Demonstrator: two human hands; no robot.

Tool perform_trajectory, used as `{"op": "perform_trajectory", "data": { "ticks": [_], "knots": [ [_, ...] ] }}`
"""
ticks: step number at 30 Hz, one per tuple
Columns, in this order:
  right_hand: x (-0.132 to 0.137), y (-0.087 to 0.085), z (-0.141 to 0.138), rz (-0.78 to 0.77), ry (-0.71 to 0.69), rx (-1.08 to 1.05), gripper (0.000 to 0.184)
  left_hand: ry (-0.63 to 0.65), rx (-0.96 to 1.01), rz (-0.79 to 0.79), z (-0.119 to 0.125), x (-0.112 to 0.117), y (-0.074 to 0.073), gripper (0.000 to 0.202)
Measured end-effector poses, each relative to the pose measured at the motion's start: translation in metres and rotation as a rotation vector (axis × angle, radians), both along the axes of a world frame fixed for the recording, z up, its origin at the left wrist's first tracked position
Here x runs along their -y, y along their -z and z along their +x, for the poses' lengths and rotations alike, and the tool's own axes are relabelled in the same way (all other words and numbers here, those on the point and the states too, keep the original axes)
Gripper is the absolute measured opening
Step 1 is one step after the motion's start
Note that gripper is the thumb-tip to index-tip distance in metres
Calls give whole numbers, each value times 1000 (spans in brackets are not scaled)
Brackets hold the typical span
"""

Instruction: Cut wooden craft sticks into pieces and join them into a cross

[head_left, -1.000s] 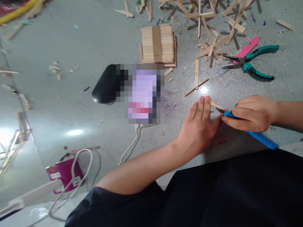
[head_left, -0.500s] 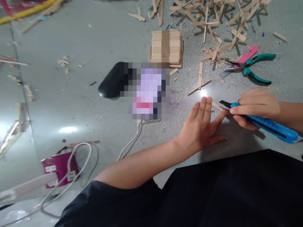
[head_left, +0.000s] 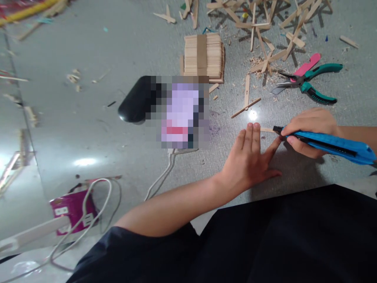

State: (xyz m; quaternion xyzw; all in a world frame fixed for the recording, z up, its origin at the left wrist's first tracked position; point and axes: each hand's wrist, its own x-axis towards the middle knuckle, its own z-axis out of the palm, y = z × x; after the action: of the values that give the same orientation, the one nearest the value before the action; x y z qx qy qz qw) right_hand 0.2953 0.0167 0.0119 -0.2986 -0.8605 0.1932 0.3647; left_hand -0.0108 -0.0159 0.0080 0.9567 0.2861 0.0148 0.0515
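Note:
My left hand (head_left: pixel 250 157) lies flat on the grey table, fingers stretched and thumb spread to the right. Its fingertips rest on or beside a wooden craft stick (head_left: pixel 266 129), which is partly hidden by the hand. In my right hand (head_left: pixel 312 131) is a blue utility knife (head_left: pixel 332 145), my fingers wrapped round its front part. The dark knife tip is over the right part of the stick, close to my left index finger; whether it touches the wood I cannot tell. Two more sticks (head_left: pixel 246 92) lie crossed just beyond my left hand.
A banded bundle of craft sticks (head_left: pixel 216 57) stands behind a blurred-out phone-like object (head_left: pixel 181 114) and a black case (head_left: pixel 137 100). Green-handled pliers (head_left: pixel 319 98) lie over a pink cutter (head_left: pixel 309 65). Joined stick pieces (head_left: pixel 268 61) cover the back right. A purple socket box (head_left: pixel 73 212) with cables is front left.
My right hand has moved slightly left and up with the utility knife, bringing its tip over the stick. The knife has turned a little. My left hand stays pressed flat.

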Motion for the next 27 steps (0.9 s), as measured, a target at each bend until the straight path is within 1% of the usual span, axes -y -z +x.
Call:
{"op": "perform_trajectory", "data": {
  "ticks": [3,6,9,12,15,18,20,27],
  "knots": [
    [-2,3,0,24,63,20,11,56,27,122,-2,7,-3,103],
    [-2,4,0,27,52,10,11,104,96,266,-1,12,-5,80],
    [-3,3,0,25,30,18,11,121,194,301,3,11,-4,64],
    [-3,0,0,29,16,46,14,129,269,276,5,8,1,63],
    [-2,0,0,81,-24,62,15,126,325,251,4,2,6,64],
    [0,2,0,106,-47,87,17,109,400,226,4,-5,8,59],
    [2,4,1,93,-46,102,19,107,445,215,4,-10,7,57],
    [3,6,0,108,-46,95,17,132,444,185,4,-19,7,47]
  ]
}}
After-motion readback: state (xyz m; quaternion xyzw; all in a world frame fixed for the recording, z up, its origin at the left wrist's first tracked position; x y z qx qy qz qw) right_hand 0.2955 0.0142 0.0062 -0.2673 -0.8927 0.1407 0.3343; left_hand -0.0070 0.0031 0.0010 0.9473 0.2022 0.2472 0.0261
